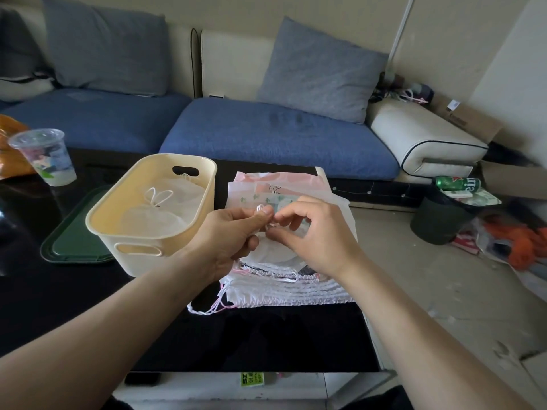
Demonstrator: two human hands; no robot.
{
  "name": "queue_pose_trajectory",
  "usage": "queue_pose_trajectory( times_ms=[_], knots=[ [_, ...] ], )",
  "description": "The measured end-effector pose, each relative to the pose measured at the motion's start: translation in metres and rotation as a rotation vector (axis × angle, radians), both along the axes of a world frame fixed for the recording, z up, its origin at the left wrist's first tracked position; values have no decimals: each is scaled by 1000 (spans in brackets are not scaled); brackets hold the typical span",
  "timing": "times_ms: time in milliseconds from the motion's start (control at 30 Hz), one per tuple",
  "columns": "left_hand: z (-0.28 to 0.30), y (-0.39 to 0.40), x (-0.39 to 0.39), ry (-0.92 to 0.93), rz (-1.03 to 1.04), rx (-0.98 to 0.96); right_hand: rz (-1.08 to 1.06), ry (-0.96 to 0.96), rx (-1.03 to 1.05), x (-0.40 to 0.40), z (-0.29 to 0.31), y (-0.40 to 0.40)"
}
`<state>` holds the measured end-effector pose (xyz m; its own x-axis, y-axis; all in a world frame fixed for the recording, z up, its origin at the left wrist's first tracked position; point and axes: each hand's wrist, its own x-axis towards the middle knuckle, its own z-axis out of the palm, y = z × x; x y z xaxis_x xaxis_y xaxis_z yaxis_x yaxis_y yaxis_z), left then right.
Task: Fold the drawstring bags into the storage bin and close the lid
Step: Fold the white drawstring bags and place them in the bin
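A pile of flat white and pink fabric drawstring bags (284, 279) lies on a black glossy table (88, 306), just right of a cream plastic storage bin (124, 226). Above the pile, the left hand (228, 241) pinches a thin white cord (262, 209) between thumb and fingers; the right hand (313, 232) pinches the same cord close beside it. A folded white bag (165, 208) lies inside the bin. A dark green lid (74, 238) lies flat to the bin's left, partly under it.

The storage bin (154, 214) stands on the table (88, 306), partly on the lid (74, 235), with the stacked drawstring bags (284, 279) just right and the cup (44, 156) behind-left.
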<state>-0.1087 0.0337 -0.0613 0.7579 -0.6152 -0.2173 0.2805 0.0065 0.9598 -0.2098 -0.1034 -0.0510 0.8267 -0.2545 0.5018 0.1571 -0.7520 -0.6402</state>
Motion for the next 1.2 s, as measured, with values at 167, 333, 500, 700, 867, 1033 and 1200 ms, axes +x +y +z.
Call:
queue_pose_trajectory(
  times_ms=[167, 333, 500, 700, 867, 1033, 1200],
  knots=[
    [0, -1, 0, 21, 34, -15, 1, -25, -43, 0, 4, 0],
    [-4, -3, 6, 17, 90, 6, -30, 64, -99, 0, 3, 0],
    [-10, 2, 14, -164, 167, 91, -1, 285, -136, -6, 6, -6],
    [-14, -1, 13, -404, 197, 229, 60, 550, -199, -10, 13, -4],
    [-19, -8, 9, -625, 169, 379, 134, 672, -308, -13, 17, 6],
    [-23, -10, 9, -647, 169, 386, 181, 740, -369, -16, 20, 9],
    [-22, -14, 9, -649, 190, 380, 201, 750, -390, -17, 23, 8]
  ],
)
